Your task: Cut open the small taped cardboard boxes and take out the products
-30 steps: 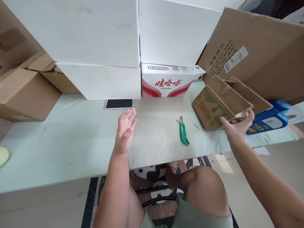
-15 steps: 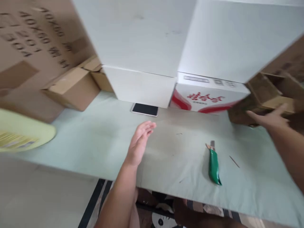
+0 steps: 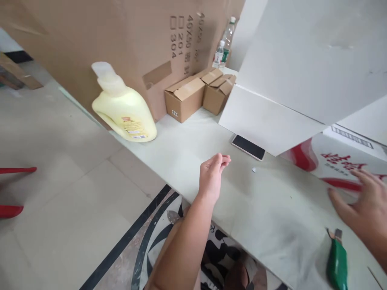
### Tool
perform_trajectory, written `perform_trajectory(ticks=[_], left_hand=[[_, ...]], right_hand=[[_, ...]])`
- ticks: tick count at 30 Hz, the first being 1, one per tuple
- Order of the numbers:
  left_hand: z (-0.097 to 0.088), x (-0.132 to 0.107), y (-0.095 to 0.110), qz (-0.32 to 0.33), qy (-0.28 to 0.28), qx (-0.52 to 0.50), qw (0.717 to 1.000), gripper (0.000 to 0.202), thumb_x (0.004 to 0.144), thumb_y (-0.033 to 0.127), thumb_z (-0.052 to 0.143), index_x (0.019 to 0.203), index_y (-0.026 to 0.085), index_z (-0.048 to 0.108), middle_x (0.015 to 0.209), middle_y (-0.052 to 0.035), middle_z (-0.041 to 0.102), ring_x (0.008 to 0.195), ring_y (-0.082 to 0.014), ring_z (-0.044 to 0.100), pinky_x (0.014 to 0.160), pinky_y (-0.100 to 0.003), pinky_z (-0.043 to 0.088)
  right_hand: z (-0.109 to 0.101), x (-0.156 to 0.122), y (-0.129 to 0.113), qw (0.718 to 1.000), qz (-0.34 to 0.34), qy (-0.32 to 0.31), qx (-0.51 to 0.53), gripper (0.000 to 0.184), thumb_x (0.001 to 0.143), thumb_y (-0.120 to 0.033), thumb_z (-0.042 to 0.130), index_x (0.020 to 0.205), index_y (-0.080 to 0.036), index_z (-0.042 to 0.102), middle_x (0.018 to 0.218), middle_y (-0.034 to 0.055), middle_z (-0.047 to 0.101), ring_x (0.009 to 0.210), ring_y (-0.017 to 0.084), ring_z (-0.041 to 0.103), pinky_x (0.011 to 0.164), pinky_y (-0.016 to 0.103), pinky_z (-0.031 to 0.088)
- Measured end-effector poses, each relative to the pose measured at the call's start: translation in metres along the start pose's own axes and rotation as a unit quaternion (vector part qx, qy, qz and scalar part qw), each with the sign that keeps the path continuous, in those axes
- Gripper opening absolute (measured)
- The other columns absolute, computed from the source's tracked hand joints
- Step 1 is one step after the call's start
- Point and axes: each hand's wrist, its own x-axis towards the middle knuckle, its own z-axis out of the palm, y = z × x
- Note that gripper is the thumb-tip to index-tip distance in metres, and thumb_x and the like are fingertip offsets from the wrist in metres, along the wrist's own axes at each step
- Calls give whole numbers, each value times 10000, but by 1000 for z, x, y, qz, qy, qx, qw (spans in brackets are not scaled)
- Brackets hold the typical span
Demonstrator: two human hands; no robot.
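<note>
My left hand (image 3: 211,175) hovers over the table's near side, fingers curled together against the thumb; whether anything is between them is hidden. A smartphone (image 3: 248,147), dark screen up, lies beyond it at the foot of a white box panel (image 3: 272,117). To the right of my fingers is a small white scrap (image 3: 254,170). My right hand (image 3: 367,199), slightly blurred, is open with thumb and fingers apart, in front of a white carton with red lettering (image 3: 347,159). Nearer than that hand, a green-handled utility knife (image 3: 337,262) rests on the cloth, blade outward.
A pale yellow detergent bottle (image 3: 128,112) stands at the table's left edge. Behind it rise a large brown carton (image 3: 121,44), small cardboard boxes (image 3: 189,96) and two plastic bottles (image 3: 223,46). Red legs (image 3: 15,189) show on the tiled floor.
My view has swung left, bringing the whole detergent bottle into sight. My right hand has left the brown boxes at the right. My left fingers have curled closer, and a white scrap now shows.
</note>
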Motion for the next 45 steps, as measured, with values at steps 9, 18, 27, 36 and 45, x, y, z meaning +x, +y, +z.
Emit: perform_trajectory(ticks=[9,18,27,36,45], left_hand=[[-39,20,43,13,99,-87,991,275,670,21,575,874,197,631,824,10,655,717,-87,622,767,-252,507],[-55,34,57,33,97,-67,992,233,447,61,445,636,188,493,596,29,460,530,-64,426,538,-235,301],[-54,30,61,27,85,-77,993,179,452,94,465,595,201,478,469,52,387,445,-61,292,507,-252,220],[-47,26,55,60,89,-78,991,181,480,58,475,603,187,505,471,55,405,435,-53,325,507,-227,241],[-48,27,54,135,142,-16,980,116,567,87,504,594,198,527,515,46,415,514,-84,366,558,-239,294]], right_hand=[[190,91,-255,936,-315,-154,30,727,863,-410,601,1558,-254,457,1691,184,357,1564,485,336,1249,761,278],[311,157,-389,908,-397,-137,-9,739,926,-539,632,1590,-299,412,1725,137,239,1571,533,262,1191,831,233],[317,151,-364,897,-437,-61,-35,736,997,-702,403,1491,-163,492,1666,182,360,1520,479,362,1213,775,256],[242,113,-319,923,-364,-80,-94,677,938,-343,471,1550,-54,439,1660,246,419,1515,393,440,1259,642,291],[157,-1,-122,865,-487,98,-72,839,947,-300,602,1702,-204,251,1603,217,531,1391,374,616,1131,539,478]])
